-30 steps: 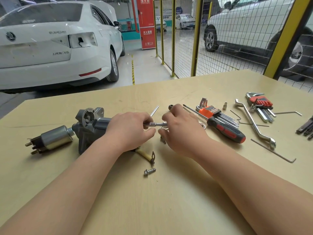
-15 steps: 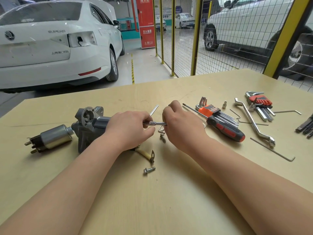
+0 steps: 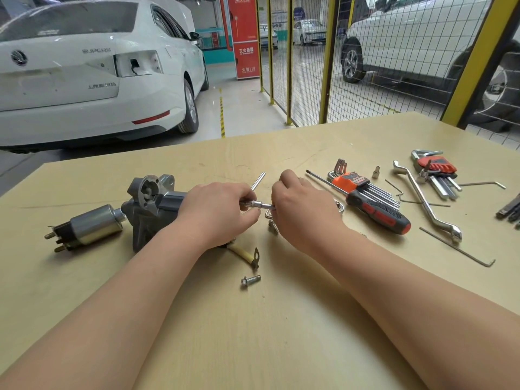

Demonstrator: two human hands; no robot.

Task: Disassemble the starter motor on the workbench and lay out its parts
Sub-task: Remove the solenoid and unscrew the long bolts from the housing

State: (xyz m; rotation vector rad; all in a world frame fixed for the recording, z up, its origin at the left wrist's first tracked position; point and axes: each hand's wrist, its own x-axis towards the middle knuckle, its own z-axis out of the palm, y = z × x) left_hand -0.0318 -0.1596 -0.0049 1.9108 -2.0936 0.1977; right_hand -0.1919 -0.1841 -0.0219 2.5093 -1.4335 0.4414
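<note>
The silver solenoid (image 3: 84, 228) lies on the tan surface (image 3: 253, 347), well to the left of the left hand. The gray starter motor (image 3: 152, 204) sits just left of the left hand (image 3: 216, 212), and that hand covers the motor's right end. The left hand's fingers are curled and pinch one end of a small silver tool (image 3: 257, 204). A thin metal rod (image 3: 258, 181) pokes out behind this hand. A yellow wire (image 3: 243, 252) and a bolt (image 3: 250, 280) lie below it, closer to the person. The right hand (image 3: 304, 209) is curled round the tool's other end. A second bolt (image 3: 272, 227) lies just beside its fingers. To the right of the right hand lie a red and black screwdriver (image 3: 377, 211), an orange hex key set (image 3: 351, 181), a bent wrench (image 3: 427, 204) and a red hex key set (image 3: 436, 167).
</note>
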